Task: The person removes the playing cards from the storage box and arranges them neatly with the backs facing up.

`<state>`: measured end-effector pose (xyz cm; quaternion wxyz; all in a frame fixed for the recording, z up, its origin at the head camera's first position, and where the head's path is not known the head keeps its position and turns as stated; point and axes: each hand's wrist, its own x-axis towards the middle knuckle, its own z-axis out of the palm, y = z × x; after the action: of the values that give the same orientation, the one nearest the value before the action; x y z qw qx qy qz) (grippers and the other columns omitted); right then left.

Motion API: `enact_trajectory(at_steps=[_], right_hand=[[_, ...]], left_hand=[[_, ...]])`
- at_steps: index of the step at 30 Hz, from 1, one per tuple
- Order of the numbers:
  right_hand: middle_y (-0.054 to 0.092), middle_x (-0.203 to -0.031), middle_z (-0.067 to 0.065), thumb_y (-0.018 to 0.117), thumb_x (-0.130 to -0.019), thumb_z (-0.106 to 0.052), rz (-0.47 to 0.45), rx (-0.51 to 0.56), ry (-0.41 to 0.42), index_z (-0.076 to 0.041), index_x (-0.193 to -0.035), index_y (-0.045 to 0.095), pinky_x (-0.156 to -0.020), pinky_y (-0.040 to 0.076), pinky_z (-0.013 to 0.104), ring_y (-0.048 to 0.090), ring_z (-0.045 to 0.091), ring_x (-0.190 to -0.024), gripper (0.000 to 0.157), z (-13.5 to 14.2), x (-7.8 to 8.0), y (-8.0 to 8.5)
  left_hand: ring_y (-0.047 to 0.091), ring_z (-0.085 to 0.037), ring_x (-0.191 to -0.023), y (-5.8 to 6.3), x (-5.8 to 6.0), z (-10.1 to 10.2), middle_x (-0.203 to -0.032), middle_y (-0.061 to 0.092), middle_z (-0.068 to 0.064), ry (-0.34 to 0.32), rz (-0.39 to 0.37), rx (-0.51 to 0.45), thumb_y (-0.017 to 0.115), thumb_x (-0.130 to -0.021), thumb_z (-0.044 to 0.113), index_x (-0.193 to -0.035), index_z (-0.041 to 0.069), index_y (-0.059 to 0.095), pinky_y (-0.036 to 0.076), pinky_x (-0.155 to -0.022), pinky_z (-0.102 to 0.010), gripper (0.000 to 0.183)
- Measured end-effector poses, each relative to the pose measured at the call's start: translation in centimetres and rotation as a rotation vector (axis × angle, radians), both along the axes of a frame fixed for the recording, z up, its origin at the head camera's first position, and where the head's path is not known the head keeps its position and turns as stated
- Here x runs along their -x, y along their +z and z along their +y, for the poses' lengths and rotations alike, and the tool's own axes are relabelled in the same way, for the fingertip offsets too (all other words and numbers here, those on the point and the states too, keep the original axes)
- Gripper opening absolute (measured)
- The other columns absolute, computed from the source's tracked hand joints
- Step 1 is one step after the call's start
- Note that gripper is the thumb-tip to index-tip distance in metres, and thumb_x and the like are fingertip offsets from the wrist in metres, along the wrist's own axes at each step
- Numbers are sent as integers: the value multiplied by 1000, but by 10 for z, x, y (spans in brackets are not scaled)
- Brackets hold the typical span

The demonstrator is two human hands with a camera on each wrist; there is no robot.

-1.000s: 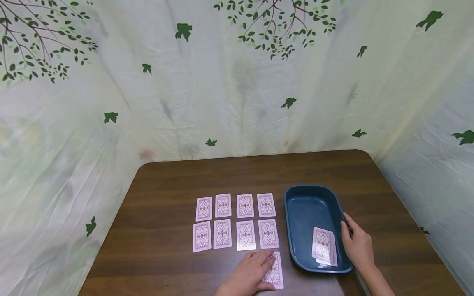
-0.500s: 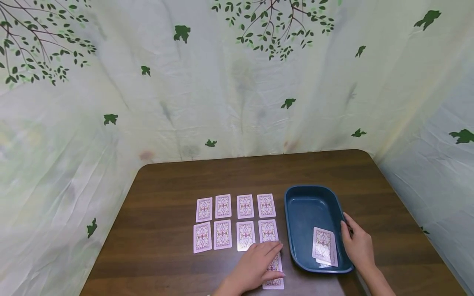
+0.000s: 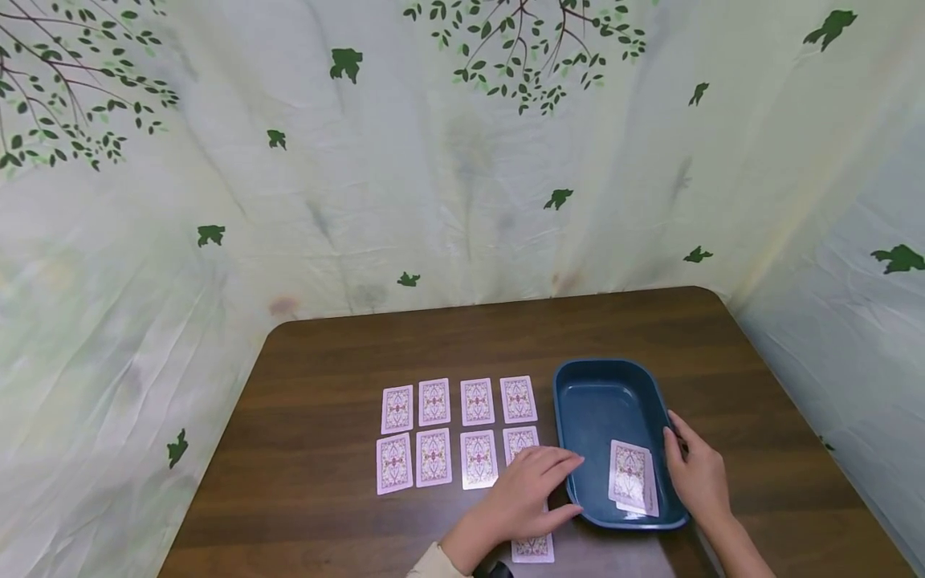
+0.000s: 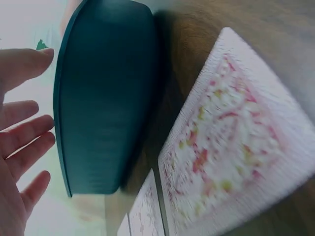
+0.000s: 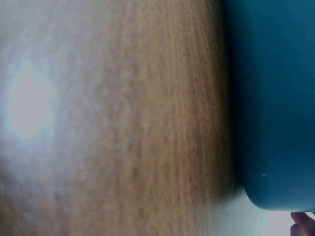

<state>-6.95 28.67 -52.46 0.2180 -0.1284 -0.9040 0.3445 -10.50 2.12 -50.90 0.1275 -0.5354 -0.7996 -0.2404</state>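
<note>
My left hand (image 3: 531, 494) hovers over the front right playing card (image 3: 533, 550), its fingertips by the blue tray's left rim. Thumb and fingers of that hand (image 4: 19, 132) are spread with nothing between them in the left wrist view. My right hand (image 3: 701, 478) holds the right rim of the blue tray (image 3: 610, 372). In the right wrist view only a fingertip (image 5: 302, 223) shows at the tray's edge. Overlapping face-down playing cards (image 3: 630, 474) lie inside the tray, near its front right. Part of a second-row card (image 3: 519, 439) is hidden behind my left hand.
Two rows of pink-backed playing cards (image 3: 433, 455) lie face down left of the tray. They rest on a dark wooden table (image 3: 311, 449). Behind the table hangs a pale curtain (image 3: 448, 201) printed with leaves.
My left hand has risen off the front card and moved right and away from me, up to the tray's left rim. The card stays on the table. My right hand stays on the tray.
</note>
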Motion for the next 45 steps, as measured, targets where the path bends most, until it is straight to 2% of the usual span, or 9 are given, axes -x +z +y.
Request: enact_trajectory(at_steps=[2,5,9,15,25,31,36,39,45], right_hand=[[58,-108,30,54,-92,-8,1,1,-1,6,-122,54,-73,45,55,58,44,-93,33,0,0,0],[58,-107,30,54,-92,-7,6,1,-3,6,-122,55,-73,45,55,58,44,-92,33,0,0,0],[59,-106,29,54,-92,-8,0,0,-9,6,-122,55,-74,45,54,58,43,-92,34,0,0,-1],[58,-109,29,53,-93,-9,-11,17,-17,5,-123,54,-76,44,55,57,43,-95,34,0,0,-2],[60,-105,29,56,-90,-6,49,20,-3,7,-120,56,-71,45,54,60,42,-88,33,-1,-2,-2],[58,-107,30,55,-92,-8,25,19,-3,7,-122,54,-70,46,54,60,41,-86,33,-1,-2,-2],[57,-111,29,54,-92,-10,4,12,-1,6,-123,54,-65,46,50,59,35,-79,34,0,-2,-1],[57,-110,29,54,-92,-9,24,11,-4,6,-122,55,-65,46,51,59,35,-78,34,2,-2,-1],[58,-108,29,56,-91,-8,38,-1,-5,5,-121,56,-61,43,49,57,33,-72,33,3,-3,-1]], left_hand=[[43,-11,-117,1,3,7,-124,52,0,-8,-19,9,62,-84,41,-130,12,50,30,-99,-27,56],[42,-11,-119,2,8,17,-125,52,0,-15,-5,50,61,-84,45,-130,12,51,28,-100,-26,57],[41,-11,-120,2,16,29,-125,51,0,-28,33,113,60,-84,49,-128,10,52,25,-102,-26,59],[40,-9,-119,5,25,44,-124,52,3,-32,90,185,59,-80,58,-127,12,54,28,-98,-26,66],[39,-7,-118,13,37,68,-126,50,6,-42,23,397,55,-75,69,-132,19,50,30,-93,-24,76],[40,-7,-117,18,47,85,-128,49,7,-80,-55,536,57,-72,70,-133,21,49,31,-92,-24,79],[40,-7,-116,16,47,98,-128,47,8,-92,-46,670,60,-69,70,-134,24,48,33,-90,-27,81],[39,-8,-116,15,45,105,-129,46,7,-86,-21,736,60,-68,71,-135,25,47,34,-91,-28,82],[40,-9,-116,13,40,115,-130,46,7,-57,15,806,64,-66,68,-135,26,47,35,-91,-29,82]])
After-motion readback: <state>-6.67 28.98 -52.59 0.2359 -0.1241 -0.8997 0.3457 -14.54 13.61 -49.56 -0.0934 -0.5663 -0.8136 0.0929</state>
